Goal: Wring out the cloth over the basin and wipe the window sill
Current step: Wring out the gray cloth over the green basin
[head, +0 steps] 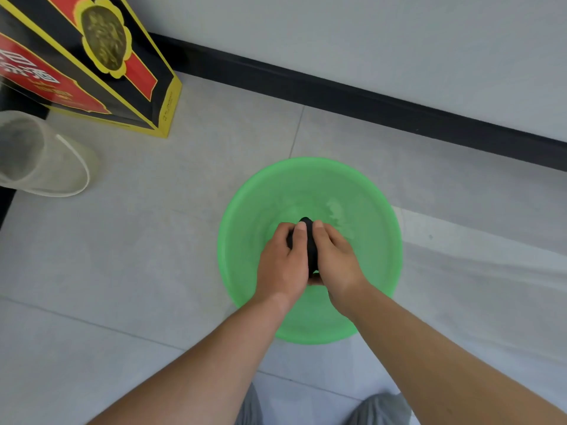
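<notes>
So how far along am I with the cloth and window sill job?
Done: the dark cloth is bunched up and held over the green basin. In hand: the left hand and right hand both grip it, thumbs on top, so the wringing looks under way. Left: wiping the window sill, which is not in view, so nothing shows that it has started.
</notes>
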Available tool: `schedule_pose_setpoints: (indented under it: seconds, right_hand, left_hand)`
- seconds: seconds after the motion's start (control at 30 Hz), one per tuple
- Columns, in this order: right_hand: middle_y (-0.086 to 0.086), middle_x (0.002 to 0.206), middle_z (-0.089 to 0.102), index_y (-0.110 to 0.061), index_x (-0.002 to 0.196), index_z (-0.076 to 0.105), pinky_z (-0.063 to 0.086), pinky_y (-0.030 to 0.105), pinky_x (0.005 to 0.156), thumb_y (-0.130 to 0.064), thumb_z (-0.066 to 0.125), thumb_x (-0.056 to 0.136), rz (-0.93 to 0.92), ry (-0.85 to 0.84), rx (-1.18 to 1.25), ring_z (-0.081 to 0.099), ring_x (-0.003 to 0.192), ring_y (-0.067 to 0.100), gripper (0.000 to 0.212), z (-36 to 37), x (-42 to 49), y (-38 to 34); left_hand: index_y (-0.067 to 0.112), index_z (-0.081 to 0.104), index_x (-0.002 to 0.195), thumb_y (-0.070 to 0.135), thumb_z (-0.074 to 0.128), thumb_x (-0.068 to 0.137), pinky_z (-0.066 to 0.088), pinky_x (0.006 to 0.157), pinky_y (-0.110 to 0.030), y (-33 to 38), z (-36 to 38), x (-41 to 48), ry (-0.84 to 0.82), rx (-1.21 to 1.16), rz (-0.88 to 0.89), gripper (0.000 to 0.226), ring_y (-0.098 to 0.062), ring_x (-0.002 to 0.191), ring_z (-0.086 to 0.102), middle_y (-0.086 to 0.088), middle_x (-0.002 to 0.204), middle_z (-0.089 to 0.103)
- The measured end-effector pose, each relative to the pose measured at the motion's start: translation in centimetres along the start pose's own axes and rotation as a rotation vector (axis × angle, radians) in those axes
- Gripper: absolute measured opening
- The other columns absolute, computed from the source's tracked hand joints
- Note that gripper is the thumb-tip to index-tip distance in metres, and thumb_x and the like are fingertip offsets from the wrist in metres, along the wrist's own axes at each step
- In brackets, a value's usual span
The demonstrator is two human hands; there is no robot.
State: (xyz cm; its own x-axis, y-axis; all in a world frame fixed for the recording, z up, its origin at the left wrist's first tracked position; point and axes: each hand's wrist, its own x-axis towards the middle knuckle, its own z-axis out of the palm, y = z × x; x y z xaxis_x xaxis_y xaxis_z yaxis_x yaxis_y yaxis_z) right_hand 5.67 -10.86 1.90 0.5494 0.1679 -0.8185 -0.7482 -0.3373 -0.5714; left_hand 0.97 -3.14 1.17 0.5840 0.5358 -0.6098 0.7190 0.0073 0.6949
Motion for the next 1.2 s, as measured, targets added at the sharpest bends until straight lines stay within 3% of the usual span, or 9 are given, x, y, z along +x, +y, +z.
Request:
schedule_pose_setpoints:
  seconds: [0.13,0.3,0.5,0.7,0.77,0.87,1.0,1.1,1.2]
  right_hand:
    - [0.018,0.075,0.065,-0.006,0.088,0.064,0.051,0.041,0.055,-0.055,0.057,0.092,0.008,0.064,0.062,0.058,0.062,0.023,0.050,0.6,0.9,0.1]
    - [0.005,0.055,0.044,-0.012,0.075,0.058,0.029,0.022,0.042,-0.038,0.057,0.094,0.008,0.062,0.066,0.038,0.045,0.018,0.032,0.7,1.5,0.6]
    - [0.002,0.052,0.041,-0.016,0.059,0.044,0.029,0.020,0.042,-0.016,0.052,0.089,-0.005,0.098,0.062,0.035,0.047,0.017,0.031,0.7,1.7,0.5]
    - [0.008,0.060,0.041,-0.006,0.070,0.046,0.032,0.028,0.048,-0.014,0.049,0.091,-0.100,0.124,-0.011,0.038,0.059,0.020,0.023,0.7,1.4,0.4]
    - [0.005,0.069,0.054,-0.009,0.082,0.055,0.042,0.030,0.046,-0.020,0.053,0.097,-0.141,0.092,0.008,0.050,0.060,0.023,0.019,0.4,0.7,0.2]
    - [-0.011,0.088,0.068,-0.026,0.105,0.066,0.060,0.036,0.055,-0.027,0.059,0.098,-0.222,0.037,0.006,0.068,0.073,0.008,0.010,-0.6,-0.6,-0.7]
    - [-0.006,0.096,0.072,-0.024,0.110,0.068,0.059,0.035,0.058,-0.026,0.060,0.098,-0.219,0.014,0.075,0.072,0.078,0.014,0.015,-1.3,-1.0,-1.6]
    - [-0.005,0.082,0.070,-0.021,0.101,0.069,0.050,0.031,0.053,-0.029,0.058,0.099,-0.213,-0.003,0.044,0.064,0.068,0.015,0.014,-0.5,-1.2,-1.4]
    - [-0.002,0.078,0.067,-0.015,0.094,0.065,0.052,0.031,0.061,-0.037,0.056,0.098,-0.196,0.009,0.031,0.062,0.071,0.012,0.025,0.7,-1.5,-0.9]
  left_hand:
    - [0.019,0.054,0.076,0.053,0.041,0.099,0.046,0.064,-0.034,0.3,0.5,0.2,0.055,0.047,-0.024,0.043,-0.020,0.073,0.063,0.004,0.072,0.065]
    - [0.016,0.060,0.074,0.051,0.040,0.100,0.047,0.065,-0.034,0.4,0.7,0.5,0.052,0.078,-0.056,0.049,-0.017,0.072,0.063,0.004,0.071,0.066]
    - [0.013,0.054,0.065,0.038,0.042,0.100,0.047,0.065,-0.038,0.7,0.7,0.8,0.061,0.058,-0.064,0.045,-0.024,0.067,0.058,-0.001,0.064,0.061]
    - [0.012,0.048,0.064,0.033,0.044,0.100,0.039,0.058,-0.035,0.7,0.3,0.7,0.040,0.062,-0.016,0.042,-0.019,0.058,0.049,0.002,0.058,0.054]
    - [0.016,0.051,0.071,0.039,0.048,0.099,0.041,0.058,-0.033,0.6,0.0,0.8,0.004,0.053,-0.008,0.036,-0.017,0.063,0.053,0.003,0.064,0.057]
    - [0.033,0.059,0.100,0.051,0.059,0.087,0.051,0.067,-0.030,0.9,-1.2,0.4,-0.092,-0.204,-0.061,0.023,-0.015,0.084,0.065,0.008,0.093,0.066]
    - [0.033,0.056,0.128,0.044,0.065,0.080,0.052,0.066,-0.025,0.4,-2.0,-0.5,-0.185,-0.410,-0.026,0.051,-0.010,0.098,0.067,0.011,0.118,0.066]
    - [0.030,0.057,0.127,0.043,0.061,0.091,0.050,0.087,-0.020,0.1,-1.4,-1.2,-0.096,-0.315,0.088,0.039,0.000,0.107,0.062,0.015,0.117,0.066]
    - [0.029,0.060,0.109,0.044,0.045,0.098,0.046,0.076,-0.013,0.5,-0.8,-1.9,0.049,-0.130,0.214,0.025,0.002,0.093,0.063,0.017,0.097,0.068]
